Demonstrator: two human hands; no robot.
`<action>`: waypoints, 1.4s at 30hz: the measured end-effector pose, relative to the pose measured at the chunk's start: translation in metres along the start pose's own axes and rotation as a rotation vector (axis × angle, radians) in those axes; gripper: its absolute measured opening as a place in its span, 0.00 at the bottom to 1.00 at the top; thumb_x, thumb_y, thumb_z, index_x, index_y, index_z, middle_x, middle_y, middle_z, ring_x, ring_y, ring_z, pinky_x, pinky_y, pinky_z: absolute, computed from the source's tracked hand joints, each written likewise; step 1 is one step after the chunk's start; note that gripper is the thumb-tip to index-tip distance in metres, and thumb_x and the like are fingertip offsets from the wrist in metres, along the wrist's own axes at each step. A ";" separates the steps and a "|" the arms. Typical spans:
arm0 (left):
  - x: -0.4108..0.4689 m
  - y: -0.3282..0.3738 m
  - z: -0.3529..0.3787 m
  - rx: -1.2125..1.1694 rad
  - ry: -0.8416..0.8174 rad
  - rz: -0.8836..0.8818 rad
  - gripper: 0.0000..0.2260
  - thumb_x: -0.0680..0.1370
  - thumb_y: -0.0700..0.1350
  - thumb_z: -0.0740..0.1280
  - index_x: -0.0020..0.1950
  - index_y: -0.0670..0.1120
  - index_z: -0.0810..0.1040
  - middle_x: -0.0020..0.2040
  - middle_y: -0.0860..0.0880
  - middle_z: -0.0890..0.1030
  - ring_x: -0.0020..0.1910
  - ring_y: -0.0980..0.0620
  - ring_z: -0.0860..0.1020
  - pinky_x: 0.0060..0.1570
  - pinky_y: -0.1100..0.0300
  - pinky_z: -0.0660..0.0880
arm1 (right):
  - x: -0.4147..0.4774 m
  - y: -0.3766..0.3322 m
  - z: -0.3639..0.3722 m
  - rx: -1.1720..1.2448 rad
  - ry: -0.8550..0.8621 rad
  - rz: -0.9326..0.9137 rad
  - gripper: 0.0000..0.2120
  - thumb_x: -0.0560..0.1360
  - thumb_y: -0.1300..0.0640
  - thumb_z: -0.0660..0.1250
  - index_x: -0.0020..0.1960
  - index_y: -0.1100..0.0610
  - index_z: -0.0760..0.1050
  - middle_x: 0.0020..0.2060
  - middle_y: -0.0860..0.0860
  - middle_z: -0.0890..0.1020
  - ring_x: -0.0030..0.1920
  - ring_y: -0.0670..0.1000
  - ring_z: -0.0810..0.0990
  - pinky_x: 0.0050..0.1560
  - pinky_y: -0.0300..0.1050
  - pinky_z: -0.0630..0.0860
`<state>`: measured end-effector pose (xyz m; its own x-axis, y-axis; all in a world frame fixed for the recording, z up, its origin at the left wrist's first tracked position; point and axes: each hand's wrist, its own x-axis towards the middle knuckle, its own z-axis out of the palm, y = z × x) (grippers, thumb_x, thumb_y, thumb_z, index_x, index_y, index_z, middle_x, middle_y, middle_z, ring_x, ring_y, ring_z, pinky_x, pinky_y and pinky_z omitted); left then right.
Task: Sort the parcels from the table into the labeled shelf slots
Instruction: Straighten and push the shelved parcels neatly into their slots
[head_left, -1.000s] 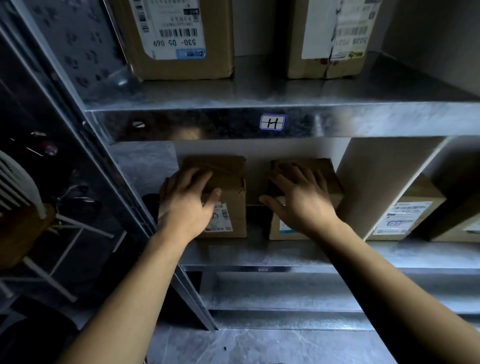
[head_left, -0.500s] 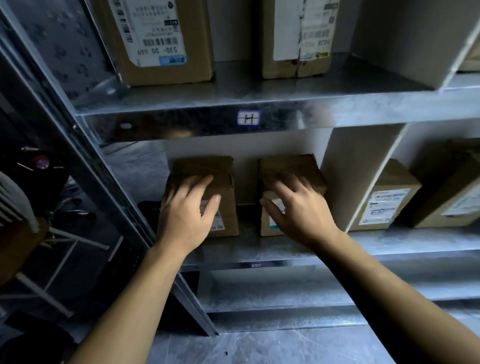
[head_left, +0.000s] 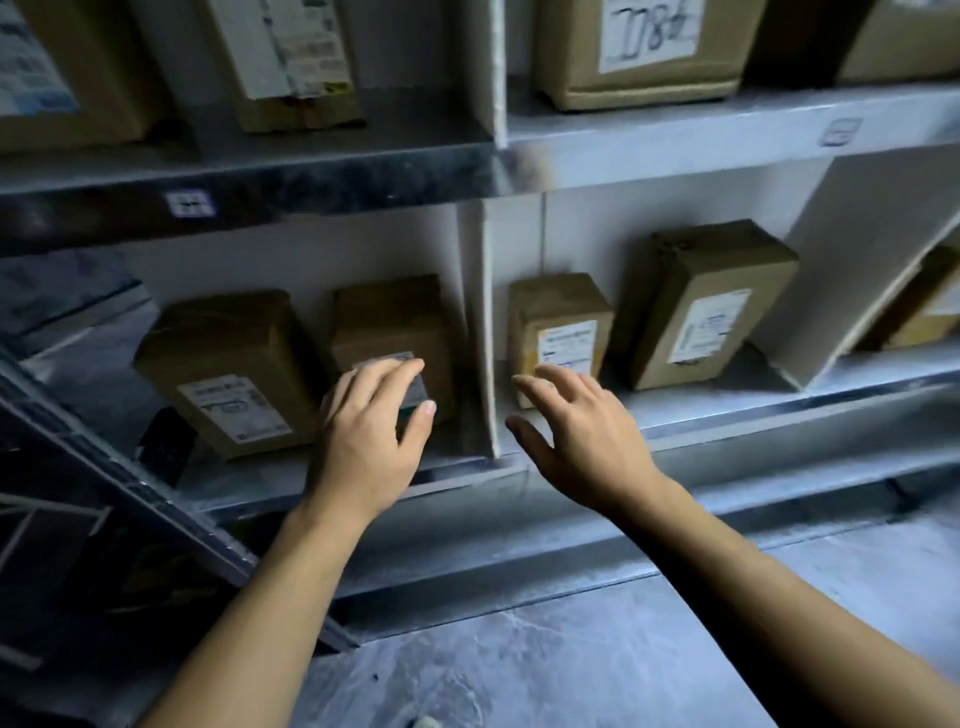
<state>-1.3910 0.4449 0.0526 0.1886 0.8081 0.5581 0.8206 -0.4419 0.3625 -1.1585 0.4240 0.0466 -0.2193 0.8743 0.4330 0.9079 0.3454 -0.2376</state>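
Observation:
Two brown cardboard parcels stand in the lower-left shelf slot under a small label (head_left: 189, 203): a wider parcel (head_left: 223, 358) and a narrower parcel (head_left: 395, 317) beside the white divider (head_left: 480, 332). My left hand (head_left: 369, 431) hovers with relaxed fingers at the narrower parcel's front; whether it touches is unclear. My right hand (head_left: 576, 431) is spread and holds nothing, in front of a small parcel (head_left: 561, 317) in the slot to the right. A taller parcel (head_left: 711, 301) leans behind that one.
The upper shelf (head_left: 675, 135) carries several more labelled boxes, with another slot label (head_left: 839, 131) on its edge. A slanted white divider (head_left: 857, 270) closes the right slot, with another parcel (head_left: 924, 312) beyond. A dark metal frame (head_left: 130, 483) runs at the left. Grey floor (head_left: 571, 649) lies below.
The view has swung to the right. Both hands have come off the two parcels in the left slot; my left hand now sits at the narrower one and my right hand is past the divider.

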 end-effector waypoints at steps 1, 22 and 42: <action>-0.001 0.016 0.007 0.002 -0.007 0.004 0.19 0.77 0.50 0.62 0.65 0.44 0.76 0.60 0.46 0.77 0.60 0.45 0.73 0.61 0.50 0.69 | -0.011 0.013 -0.005 -0.007 -0.020 0.015 0.20 0.78 0.45 0.64 0.65 0.54 0.75 0.60 0.54 0.79 0.56 0.61 0.78 0.48 0.55 0.78; 0.084 0.137 0.130 -0.046 -0.123 0.020 0.20 0.77 0.50 0.66 0.68 0.48 0.74 0.63 0.48 0.74 0.61 0.46 0.70 0.63 0.53 0.68 | -0.004 0.208 -0.073 -0.038 0.153 0.191 0.21 0.78 0.48 0.67 0.68 0.56 0.75 0.67 0.61 0.74 0.65 0.64 0.73 0.57 0.60 0.76; 0.178 0.204 0.225 -0.206 -0.179 0.083 0.21 0.76 0.44 0.71 0.68 0.45 0.75 0.69 0.43 0.69 0.67 0.44 0.68 0.67 0.58 0.63 | 0.056 0.321 -0.059 0.210 0.244 0.186 0.21 0.76 0.54 0.72 0.68 0.53 0.76 0.67 0.59 0.70 0.64 0.60 0.75 0.64 0.48 0.73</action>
<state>-1.0685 0.5865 0.0584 0.3580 0.8135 0.4582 0.6750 -0.5646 0.4749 -0.8578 0.5638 0.0458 0.0576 0.8303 0.5543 0.8257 0.2724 -0.4939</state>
